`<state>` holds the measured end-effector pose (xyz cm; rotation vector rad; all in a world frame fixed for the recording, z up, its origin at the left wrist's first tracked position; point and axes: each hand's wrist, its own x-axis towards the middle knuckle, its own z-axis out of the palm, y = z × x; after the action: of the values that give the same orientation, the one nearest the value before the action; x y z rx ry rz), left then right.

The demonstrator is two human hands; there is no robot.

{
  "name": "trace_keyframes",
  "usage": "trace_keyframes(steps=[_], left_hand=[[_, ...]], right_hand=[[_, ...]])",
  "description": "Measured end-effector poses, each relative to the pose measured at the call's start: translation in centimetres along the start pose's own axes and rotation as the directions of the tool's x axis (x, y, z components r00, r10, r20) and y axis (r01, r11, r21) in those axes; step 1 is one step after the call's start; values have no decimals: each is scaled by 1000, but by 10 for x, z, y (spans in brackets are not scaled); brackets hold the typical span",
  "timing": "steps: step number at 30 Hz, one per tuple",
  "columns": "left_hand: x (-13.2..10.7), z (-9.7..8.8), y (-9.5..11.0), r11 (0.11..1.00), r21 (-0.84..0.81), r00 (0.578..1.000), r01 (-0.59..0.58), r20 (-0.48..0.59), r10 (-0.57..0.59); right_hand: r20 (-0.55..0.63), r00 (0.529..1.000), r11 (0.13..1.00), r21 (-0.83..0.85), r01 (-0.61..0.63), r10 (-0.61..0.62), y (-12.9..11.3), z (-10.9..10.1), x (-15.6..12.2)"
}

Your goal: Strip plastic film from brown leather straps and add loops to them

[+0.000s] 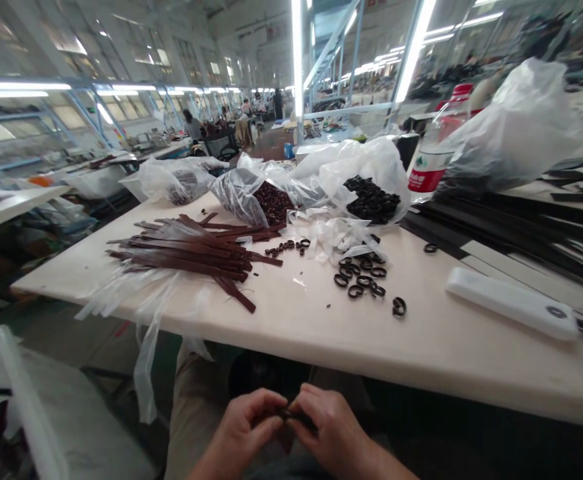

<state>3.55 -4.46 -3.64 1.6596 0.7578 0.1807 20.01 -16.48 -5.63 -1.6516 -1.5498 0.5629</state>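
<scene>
Low in the head view, over my lap and in front of the table edge, my left hand point(251, 423) and my right hand point(327, 419) meet fingertip to fingertip. Both are closed in a pinch on a small dark piece point(286, 414), mostly hidden by the fingers; its exact kind cannot be made out. On the table beyond lie a bundle of brown strips point(186, 252), a few small brown loops point(291, 247) and a scatter of black loops point(364, 277). White backing scraps point(336, 233) are heaped between the strips and the black loops.
Behind stand an open bag of brown loops point(274, 203) and a bag of black loops point(374, 200). At right are a bottle point(429, 157), black strips point(511, 217) and a long white device point(511, 303). Clear film strips point(147, 353) hang off the table's front edge point(321, 357).
</scene>
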Motion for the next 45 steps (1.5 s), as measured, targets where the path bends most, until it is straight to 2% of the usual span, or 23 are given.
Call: trace_keyframes(steps=[2, 4, 7, 11, 13, 16, 18, 21, 24, 28, 31, 34, 37, 41, 43, 45], left_hand=[[2, -2, 3, 973, 188, 991, -132, 34, 127], [5, -3, 6, 903, 346, 967, -256, 80, 244], [10, -2, 11, 808, 478, 939, -344, 152, 310], [18, 2, 17, 764, 514, 921, -390, 193, 340], [23, 2, 22, 762, 501, 912, -410, 224, 343], [33, -2, 38, 761, 514, 917, -396, 260, 302], [45, -7, 53, 739, 545, 918, -396, 215, 333], [75, -15, 76, 637, 627, 871, -449, 150, 467], [112, -16, 88, 482, 739, 828, -470, 180, 532], [145, -11, 90, 357, 852, 841, -383, 162, 516], [150, -14, 89, 344, 833, 830, -433, 220, 513], [150, -25, 89, 381, 772, 808, -509, 276, 521], [162, -39, 93, 442, 758, 817, -480, 202, 540], [198, -50, 110, 492, 806, 860, -329, 40, 509], [221, -51, 121, 469, 843, 866, -263, -8, 499], [243, -49, 132, 434, 864, 853, -254, -11, 522]], right_hand=[[-12, 1000, 1000, 29, -1, 2, 2, -3, -1], [-26, 1000, 999, 37, -7, 8, 4, -5, -2], [-34, 999, 1000, -9, -6, 6, 6, -8, -4], [-16, 1000, 995, -101, 25, -26, 7, -12, -7], [-8, 1000, 997, -76, 18, -19, 8, -14, -7], [-31, 998, 998, 29, -52, 53, 15, -17, -8], [-49, 990, 990, 57, -132, 135, 26, -16, -9], [-21, 970, 970, 29, -242, 242, 45, -5, -15], [47, 946, 947, -32, -321, 322, 61, 11, -25], [92, 916, 919, -96, -381, 390, 69, 23, -31], [101, 902, 906, -102, -410, 419, 71, 22, -30], [105, 894, 899, -89, -429, 437, 74, 21, -27], [103, 867, 872, -94, -480, 488, 81, 24, -22], [109, 805, 811, -122, -571, 583, 99, 32, -12], [63, 810, 808, -156, -568, 582, 110, 38, -10], [0, 838, 820, -209, -533, 545, 122, 45, -10]])
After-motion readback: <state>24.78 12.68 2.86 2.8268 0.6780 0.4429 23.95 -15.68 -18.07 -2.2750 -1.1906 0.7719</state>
